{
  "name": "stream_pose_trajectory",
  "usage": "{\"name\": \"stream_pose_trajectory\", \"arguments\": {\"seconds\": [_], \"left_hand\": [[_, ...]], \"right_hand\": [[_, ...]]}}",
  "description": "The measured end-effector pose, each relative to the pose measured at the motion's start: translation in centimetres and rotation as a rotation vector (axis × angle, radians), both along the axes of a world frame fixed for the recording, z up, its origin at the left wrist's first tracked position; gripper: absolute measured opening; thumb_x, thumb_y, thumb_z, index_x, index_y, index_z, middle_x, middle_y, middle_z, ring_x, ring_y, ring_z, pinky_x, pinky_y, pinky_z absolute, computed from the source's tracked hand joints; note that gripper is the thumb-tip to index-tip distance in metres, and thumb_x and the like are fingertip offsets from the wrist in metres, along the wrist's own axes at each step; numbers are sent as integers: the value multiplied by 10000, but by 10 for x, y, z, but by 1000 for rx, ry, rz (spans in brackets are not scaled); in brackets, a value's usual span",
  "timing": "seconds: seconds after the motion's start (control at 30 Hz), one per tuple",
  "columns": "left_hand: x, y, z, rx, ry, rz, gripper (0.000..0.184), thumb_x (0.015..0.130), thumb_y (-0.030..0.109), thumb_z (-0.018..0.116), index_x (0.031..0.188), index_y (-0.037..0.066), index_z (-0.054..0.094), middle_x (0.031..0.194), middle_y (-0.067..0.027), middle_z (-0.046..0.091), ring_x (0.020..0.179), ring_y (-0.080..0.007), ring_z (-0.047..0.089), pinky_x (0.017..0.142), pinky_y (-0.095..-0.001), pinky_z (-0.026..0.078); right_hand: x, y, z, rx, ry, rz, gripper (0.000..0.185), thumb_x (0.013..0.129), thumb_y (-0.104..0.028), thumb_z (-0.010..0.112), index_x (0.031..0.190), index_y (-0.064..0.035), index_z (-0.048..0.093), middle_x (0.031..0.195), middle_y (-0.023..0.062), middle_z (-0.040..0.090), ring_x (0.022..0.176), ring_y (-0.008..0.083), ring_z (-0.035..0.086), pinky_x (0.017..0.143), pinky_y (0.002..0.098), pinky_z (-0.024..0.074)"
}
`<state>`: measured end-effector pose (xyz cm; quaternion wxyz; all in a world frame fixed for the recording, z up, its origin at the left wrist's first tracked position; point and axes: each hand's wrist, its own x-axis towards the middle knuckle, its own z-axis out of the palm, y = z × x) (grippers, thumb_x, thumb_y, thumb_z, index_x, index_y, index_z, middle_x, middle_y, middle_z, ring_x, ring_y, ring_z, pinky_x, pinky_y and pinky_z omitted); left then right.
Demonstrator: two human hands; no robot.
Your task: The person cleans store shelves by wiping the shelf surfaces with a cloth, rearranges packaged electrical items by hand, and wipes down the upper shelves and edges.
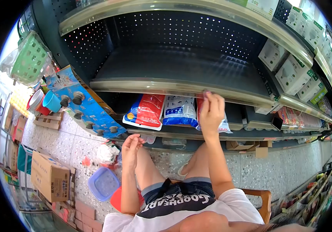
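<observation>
My right hand (211, 110) is raised at the front lip of the dark metal shelf (166, 87), its fingers bunched together at the edge. Whatever they may pinch is too small to make out. Behind this hand, partly hidden, lies a red and white plastic bag (223, 125). To its left on the lower shelf sit a blue and white bag (180, 111) and a red, white and blue bag (146, 111). Below that last bag, apart from it, my left hand (132, 144) has its thumb and fingertips drawn together; anything between them cannot be made out.
White boxes (293, 74) stand on shelves to the right. A blue display board (84, 104) with dark knobs leans at the left. On the floor are a cardboard box (50, 176), a blue plastic basin (104, 183) and a red stool-like object (121, 201).
</observation>
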<state>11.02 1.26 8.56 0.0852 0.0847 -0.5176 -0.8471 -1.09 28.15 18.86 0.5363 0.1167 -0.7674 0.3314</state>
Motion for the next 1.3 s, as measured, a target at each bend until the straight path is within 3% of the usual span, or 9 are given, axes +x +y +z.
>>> {"name": "stream_pose_trajectory", "arguments": {"seconds": [0.23, 0.87, 1.1, 1.2, 1.3], "left_hand": [[-9, -1, -9, 1, 6, -23, 227, 982, 205, 594, 1123, 30, 629, 941, -51, 667, 865, -133, 628, 782, -248, 460], [-14, -11, -14, 44, -9, 2, 214, 988, 190, 581, 1117, 25, 627, 933, -47, 667, 859, -118, 617, 777, -242, 455], [-9, -3, 0, 26, 3, 0, 213, 987, 186, 581, 1109, 18, 628, 926, -48, 667, 855, -125, 623, 776, -243, 460], [-3, -4, -1, 20, 0, 16, 212, 987, 184, 581, 1108, 17, 628, 924, -54, 668, 854, -133, 628, 774, -246, 462], [3, -6, 0, 6, -11, 39, 211, 987, 183, 581, 1107, 17, 628, 924, -58, 668, 854, -137, 629, 772, -248, 462]], "right_hand": [[-5, 6, 12, -106, 15, -79, 133, 879, 14, 619, 1010, 25, 644, 969, 172, 619, 841, 338, 627, 740, 389, 518], [-24, -108, 31, 153, 20, 129, 94, 840, 9, 635, 934, 10, 626, 932, 147, 620, 800, 334, 630, 710, 395, 518], [-19, -93, 32, 225, -6, 249, 163, 821, 11, 657, 981, -14, 660, 931, 113, 621, 803, 297, 637, 701, 377, 526], [-15, -79, 26, 229, 1, 215, 239, 784, 5, 634, 1018, -42, 657, 966, 87, 613, 857, 269, 638, 713, 353, 532], [-14, -60, 15, 198, 8, 155, 199, 801, -9, 654, 994, -49, 675, 964, 108, 632, 853, 291, 657, 719, 362, 545]]}}
